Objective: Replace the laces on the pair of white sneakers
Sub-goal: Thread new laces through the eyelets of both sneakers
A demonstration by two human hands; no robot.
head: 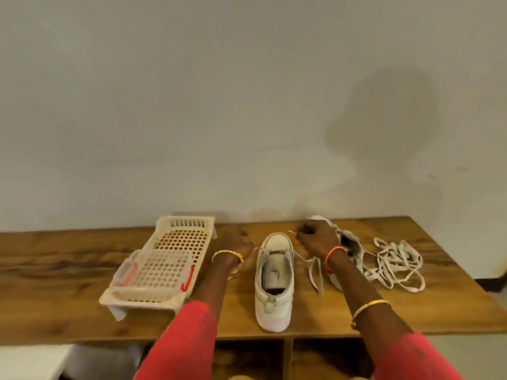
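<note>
Two white sneakers sit on a wooden table (82, 270) against a pale wall. The centre sneaker (275, 281) stands upright, heel toward the near edge, toe pointing far; a lace (315, 272) runs from its upper eyelets, one end trailing right and near across the wood. The second sneaker (348, 242) lies to the right, mostly hidden behind the right forearm, so whether it is laced cannot be told. Judgement: lacing of the centre shoe looks under way, not finished; the second shoe appears still to do. The right hand (315, 237) is curled at the far right of the centre shoe's toe, seemingly pinching a lace tip, a thin pale point showing at its fingers. The left hand (233, 242) sits just left of the shoe's toe, fingers bent; a lace end seems to run toward it, but whether it grips it cannot be told. A loose tangle of flat laces (395, 264) lies far right, well apart from the hands; old or new is unclear. Materials: shoes matte, smooth, off-white, rounded heel with a pull tab; laces flat, limp, woven-looking. Table has dark streaky grain. At left, a cream plastic basket (181, 237) with gridded perforations, rigid, holding a smaller perforated tray (162, 267).
</note>
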